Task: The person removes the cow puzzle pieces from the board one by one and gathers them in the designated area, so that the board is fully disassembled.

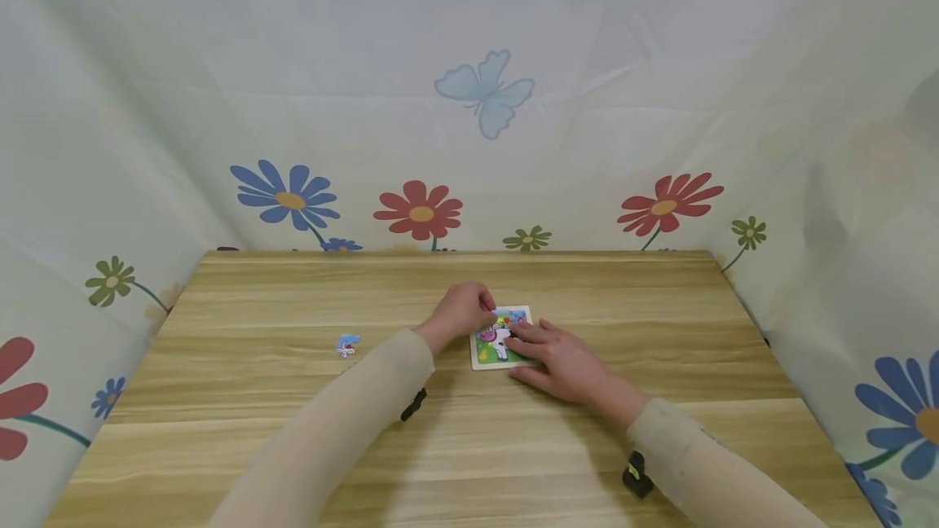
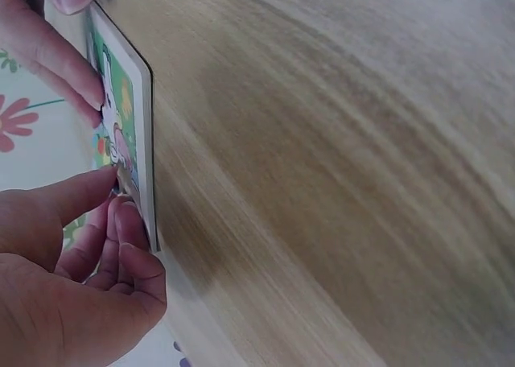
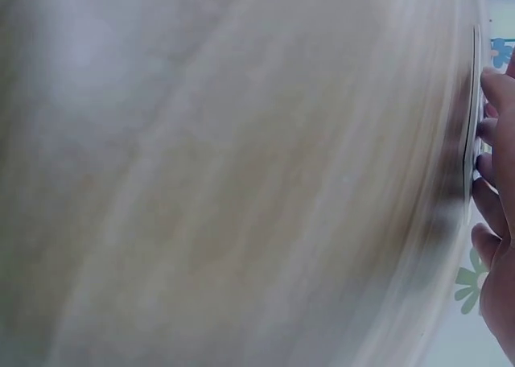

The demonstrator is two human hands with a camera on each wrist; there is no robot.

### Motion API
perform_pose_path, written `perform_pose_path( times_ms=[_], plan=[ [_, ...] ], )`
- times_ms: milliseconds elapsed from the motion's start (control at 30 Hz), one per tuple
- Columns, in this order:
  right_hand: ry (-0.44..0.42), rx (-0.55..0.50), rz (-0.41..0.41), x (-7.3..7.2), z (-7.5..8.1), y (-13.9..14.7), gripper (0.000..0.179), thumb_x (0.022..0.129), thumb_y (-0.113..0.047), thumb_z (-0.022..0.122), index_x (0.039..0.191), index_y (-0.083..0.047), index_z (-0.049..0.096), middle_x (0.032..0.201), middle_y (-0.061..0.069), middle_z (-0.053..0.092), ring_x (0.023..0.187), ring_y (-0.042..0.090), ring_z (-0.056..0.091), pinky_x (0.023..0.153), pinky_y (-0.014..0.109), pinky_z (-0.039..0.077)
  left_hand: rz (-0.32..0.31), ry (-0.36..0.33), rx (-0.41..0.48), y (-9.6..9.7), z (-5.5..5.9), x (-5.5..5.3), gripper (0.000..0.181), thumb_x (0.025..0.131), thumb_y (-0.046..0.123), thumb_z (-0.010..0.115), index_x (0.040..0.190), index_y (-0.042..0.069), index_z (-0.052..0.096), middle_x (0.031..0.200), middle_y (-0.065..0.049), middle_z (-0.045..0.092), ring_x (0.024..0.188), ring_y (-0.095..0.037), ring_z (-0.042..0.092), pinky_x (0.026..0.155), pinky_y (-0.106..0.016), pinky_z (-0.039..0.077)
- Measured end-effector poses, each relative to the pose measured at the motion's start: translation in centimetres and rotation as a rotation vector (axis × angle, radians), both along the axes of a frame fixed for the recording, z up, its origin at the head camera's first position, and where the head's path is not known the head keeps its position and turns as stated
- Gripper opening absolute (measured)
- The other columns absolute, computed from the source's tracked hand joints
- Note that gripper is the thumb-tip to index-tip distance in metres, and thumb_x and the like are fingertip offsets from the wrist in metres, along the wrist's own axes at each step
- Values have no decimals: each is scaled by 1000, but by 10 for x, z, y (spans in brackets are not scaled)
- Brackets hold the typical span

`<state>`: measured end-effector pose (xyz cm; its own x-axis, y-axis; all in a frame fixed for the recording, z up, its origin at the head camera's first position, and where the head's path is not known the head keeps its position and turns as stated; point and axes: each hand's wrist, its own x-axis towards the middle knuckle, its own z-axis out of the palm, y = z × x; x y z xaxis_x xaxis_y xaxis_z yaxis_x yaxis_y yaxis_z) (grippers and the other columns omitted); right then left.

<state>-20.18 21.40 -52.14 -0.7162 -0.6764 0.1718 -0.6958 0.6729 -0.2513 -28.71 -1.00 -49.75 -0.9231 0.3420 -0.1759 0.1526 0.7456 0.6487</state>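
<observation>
A small jigsaw puzzle (image 1: 501, 346) in a white-rimmed frame, with a pink-faced cow on green, lies at the middle of the table. My left hand (image 1: 462, 314) is at its far left corner. In the left wrist view the left thumb (image 2: 84, 194) and forefinger pinch a small puzzle piece, mostly hidden, against the board. My right hand (image 1: 561, 361) rests its extended fingers across the puzzle's right side, covering part of the picture. The right wrist view shows the right hand (image 3: 497, 158) along the board's edge.
A loose blue, white and red puzzle piece (image 1: 347, 345) lies on the wood-grain table (image 1: 279, 414), left of the left forearm. A floral cloth (image 1: 352, 137) hangs behind and beside the table. Dark wrist devices show under both sleeves.
</observation>
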Motion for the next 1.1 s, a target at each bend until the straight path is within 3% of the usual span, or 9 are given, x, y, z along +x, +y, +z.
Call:
perform_pose_path(
  times_ms=[133, 333, 667, 800, 1100],
  plan=[
    [5, 3, 0, 1, -1, 1, 53, 102, -40, 72, 147, -11, 66, 156, 13, 57, 144, 32, 55, 119, 58, 40, -12, 5, 22, -2, 1, 0, 11, 95, 15, 81, 95, 11, 71, 91, -2, 66, 87, -18, 60, 82, -33, 51],
    [-1, -3, 0, 2, -2, 2, 55, 102, -42, 72, 147, -12, 66, 157, 12, 56, 145, 30, 54, 119, 56, 39, -44, -60, 87, -7, 12, 2, 8, 97, 14, 78, 97, 10, 72, 93, -3, 68, 90, -20, 61, 84, -34, 52],
    [-38, 6, -26, 3, -1, 0, 56, 102, -44, 72, 148, -14, 65, 159, 11, 54, 146, 34, 52, 120, 56, 38, -122, -37, 117, -26, 33, -5, 7, 99, 17, 78, 98, 11, 74, 96, -2, 70, 88, -17, 62, 80, -30, 53],
    [-36, 11, -36, 4, -2, -1, 56, 102, -44, 72, 148, -14, 65, 160, 11, 53, 147, 33, 51, 120, 56, 38, -162, -29, 106, -43, 40, -4, 9, 99, 20, 78, 99, 13, 74, 97, -1, 71, 88, -18, 62, 79, -30, 53],
    [-12, 4, -33, 4, -3, 0, 56, 102, -44, 72, 148, -13, 65, 159, 12, 55, 146, 33, 52, 120, 55, 39, -164, -58, 112, -102, 54, 5, 11, 99, 21, 78, 99, 12, 73, 94, -3, 70, 86, -20, 61, 79, -33, 53]
  ],
)
